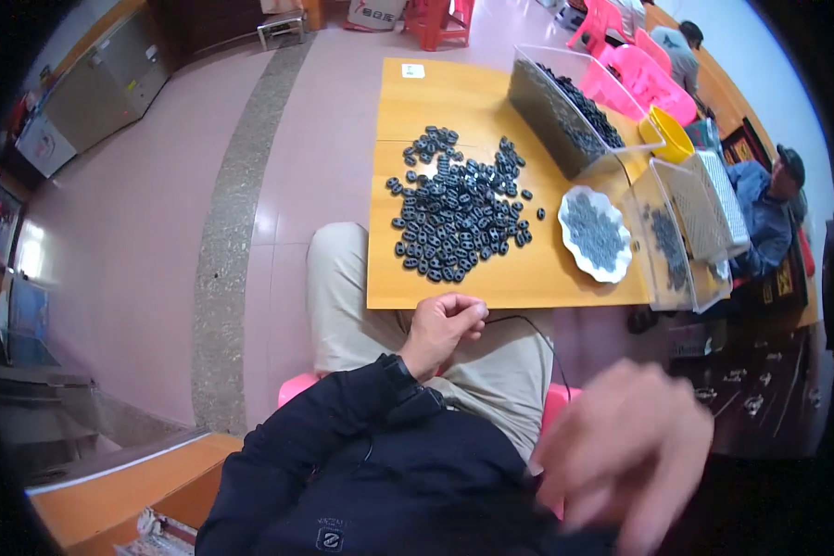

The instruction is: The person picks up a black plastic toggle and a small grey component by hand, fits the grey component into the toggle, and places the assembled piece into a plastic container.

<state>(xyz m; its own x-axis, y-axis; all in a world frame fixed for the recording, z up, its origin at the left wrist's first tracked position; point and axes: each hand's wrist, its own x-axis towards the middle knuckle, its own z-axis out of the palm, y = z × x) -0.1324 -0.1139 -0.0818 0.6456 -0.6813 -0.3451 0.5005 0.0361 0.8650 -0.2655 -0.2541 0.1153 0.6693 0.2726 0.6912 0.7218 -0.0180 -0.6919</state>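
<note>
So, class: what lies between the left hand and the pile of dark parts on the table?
Head view: only bare wooden table separates the left hand from the pile of dark parts.

The table (454,93) is smooth, yellowish wood with a soft sheen — the small dark parts (459,213) on it look like matt black plastic; bins (565,102) are clear plastic, the scalloped dish (579,250) glossy white.

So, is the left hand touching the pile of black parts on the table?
Apart. The head view shows the left hand curled at the table's near edge, with bare wood between it and the pile of black parts.
</note>
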